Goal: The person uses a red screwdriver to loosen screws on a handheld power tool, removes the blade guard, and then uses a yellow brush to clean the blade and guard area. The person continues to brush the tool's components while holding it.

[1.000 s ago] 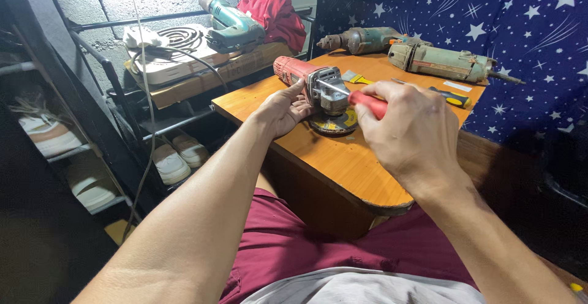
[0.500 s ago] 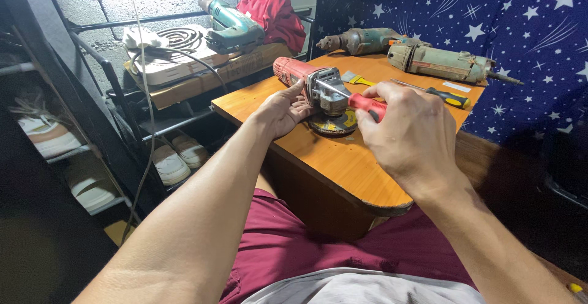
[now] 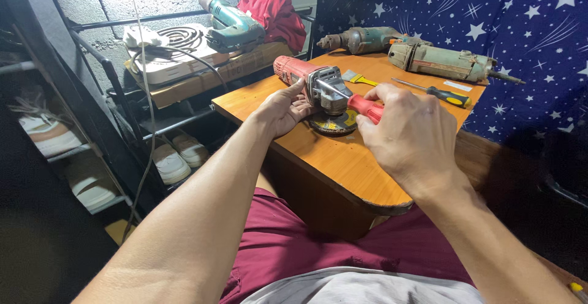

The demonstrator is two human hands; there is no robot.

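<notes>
Two bare hands meet over a red angle grinder [image 3: 309, 77] that lies on its side on the near part of an orange wooden table [image 3: 343, 163]. Its grey metal head and its round grinding disc [image 3: 332, 123] face the person, the disc resting flat against the tabletop. The left hand [image 3: 283, 109] cups the grinder from the left, thumb and fingers pressed against the grey head, steadying it rather than lifting it. The right hand [image 3: 407, 135] is clenched around the red handle of a screwdriver [image 3: 361, 105], whose thin metal shaft runs up and left to the grinder's head; whether the tip sits in a screw cannot be told.

Farther back on the table lie a yellow-and-black screwdriver [image 3: 438, 93], a small brush with a yellow handle [image 3: 358, 78], a grey power tool with a long body [image 3: 441, 62] and an old drill [image 3: 361, 39] behind it. Left of the table, a shelf holds a teal drill [image 3: 229, 25], a white electric hotplate with a coil [image 3: 174, 50] and a red cloth [image 3: 275, 10]. Pale shoes [image 3: 177, 157] sit on the lower rack. Behind the table hangs a dark blue cloth with white stars [image 3: 490, 16]. Maroon shorts [image 3: 288, 243] cover the person's lap
</notes>
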